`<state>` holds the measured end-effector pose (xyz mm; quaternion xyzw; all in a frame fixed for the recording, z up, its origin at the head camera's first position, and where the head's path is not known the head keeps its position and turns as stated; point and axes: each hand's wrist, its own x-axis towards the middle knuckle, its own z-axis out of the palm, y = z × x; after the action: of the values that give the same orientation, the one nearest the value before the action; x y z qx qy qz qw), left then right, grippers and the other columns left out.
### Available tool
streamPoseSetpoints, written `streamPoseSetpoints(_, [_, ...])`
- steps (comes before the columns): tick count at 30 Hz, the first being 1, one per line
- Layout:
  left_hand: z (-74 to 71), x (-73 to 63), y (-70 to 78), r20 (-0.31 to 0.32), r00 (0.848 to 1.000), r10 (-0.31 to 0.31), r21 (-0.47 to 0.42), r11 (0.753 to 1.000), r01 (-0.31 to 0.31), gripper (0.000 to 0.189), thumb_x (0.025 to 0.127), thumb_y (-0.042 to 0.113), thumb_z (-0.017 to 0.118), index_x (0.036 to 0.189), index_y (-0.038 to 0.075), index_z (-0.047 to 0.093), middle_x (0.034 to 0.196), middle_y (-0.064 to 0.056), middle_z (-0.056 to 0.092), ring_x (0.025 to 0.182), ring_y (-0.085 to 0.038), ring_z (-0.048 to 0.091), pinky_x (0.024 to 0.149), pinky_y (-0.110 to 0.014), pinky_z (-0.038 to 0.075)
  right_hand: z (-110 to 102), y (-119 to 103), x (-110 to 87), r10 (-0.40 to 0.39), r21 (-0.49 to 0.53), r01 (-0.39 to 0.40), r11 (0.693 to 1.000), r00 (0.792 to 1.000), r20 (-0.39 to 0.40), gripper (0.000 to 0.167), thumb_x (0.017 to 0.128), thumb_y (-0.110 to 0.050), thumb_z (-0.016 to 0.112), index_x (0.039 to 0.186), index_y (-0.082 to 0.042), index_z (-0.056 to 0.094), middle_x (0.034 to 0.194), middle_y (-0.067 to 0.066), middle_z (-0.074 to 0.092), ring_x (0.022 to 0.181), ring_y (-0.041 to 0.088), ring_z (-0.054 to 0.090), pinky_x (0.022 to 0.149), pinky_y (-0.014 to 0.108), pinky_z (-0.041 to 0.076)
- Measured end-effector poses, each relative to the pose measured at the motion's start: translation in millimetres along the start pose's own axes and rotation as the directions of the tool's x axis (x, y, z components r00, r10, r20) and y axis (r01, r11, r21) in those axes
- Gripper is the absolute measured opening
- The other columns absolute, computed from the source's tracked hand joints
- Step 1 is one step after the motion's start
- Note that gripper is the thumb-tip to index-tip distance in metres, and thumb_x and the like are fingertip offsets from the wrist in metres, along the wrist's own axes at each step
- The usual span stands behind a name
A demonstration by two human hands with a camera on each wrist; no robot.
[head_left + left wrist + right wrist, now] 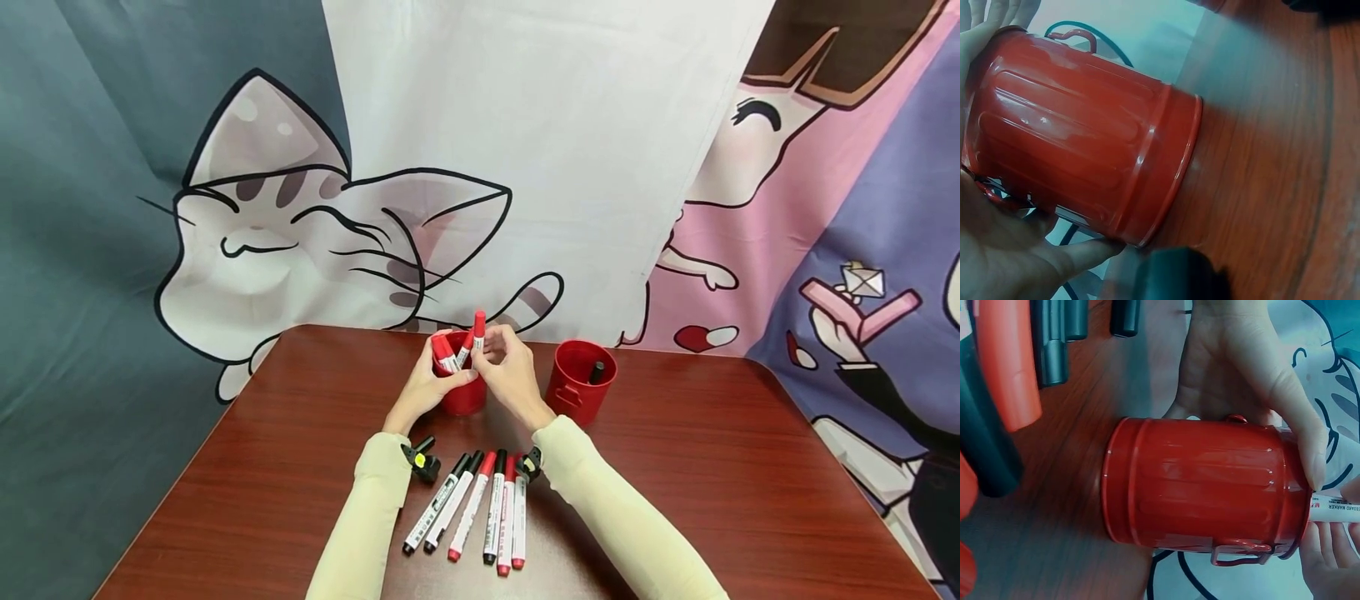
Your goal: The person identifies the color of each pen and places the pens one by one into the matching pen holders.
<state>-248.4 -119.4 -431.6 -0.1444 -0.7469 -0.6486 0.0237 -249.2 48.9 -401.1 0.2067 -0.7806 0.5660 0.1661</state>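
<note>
Dark red-brown wooden table [675, 467]. On it, glossy red cylindrical bucket with side handles [465, 400], likely light, stiff metal, slick; best taken round wall near rim. Left hand [429, 390] grips it there, bucket upright between thumb and fingers. Right hand [512, 367] pinches white-barrelled, red-capped marker [479, 322] (probably light, rigid plastic) below cap: best hold. Cap points up above fingertips, at right side of bucket mouth; lower end hidden.
</note>
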Motion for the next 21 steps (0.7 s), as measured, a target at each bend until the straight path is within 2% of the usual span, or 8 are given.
streamPoseSetpoints(10, [-1.5,-2.0,-5.1,-0.012,0.999,0.029,0.006,1.000,-0.029,0.077,0.077,0.021,0.074,0.138,0.013,0.028,0.132,-0.007,0.043,0.119,-0.023,0.041,0.099,-0.047,0.035,4,2,-4.3,0.042,-0.050,-0.041,0.998,0.999,0.016,0.024,0.081,-0.010,0.065,0.102,-0.012,0.054,0.090,0.002,0.061,0.082,0.013,0.058,0.074,0.028,0.053])
streamPoseSetpoints(17, [-0.4,7.6,-26.2,-0.038,0.999,0.010,0.007,1.000,-0.010,0.081,0.074,0.030,0.076,0.139,0.018,0.029,0.130,0.002,0.045,0.118,-0.018,0.042,0.099,-0.046,0.035,3,2,-3.4,0.043,-0.055,-0.042,0.998,0.999,0.018,0.025,0.080,-0.008,0.065,0.102,-0.011,0.054,0.090,0.003,0.061,0.082,0.017,0.059,0.074,0.030,0.053])
streamPoseSetpoints(21, [1.0,9.5,-33.0,-0.052,0.998,0.044,0.014,0.999,-0.044,0.078,0.074,0.029,0.076,0.137,0.022,0.030,0.129,0.003,0.046,0.117,-0.017,0.043,0.099,-0.045,0.036,3,4,-3.5,0.041,-0.062,-0.039,0.997,0.999,0.022,0.025,0.079,-0.008,0.065,0.102,-0.010,0.054,0.089,0.003,0.061,0.082,0.019,0.059,0.073,0.031,0.052])
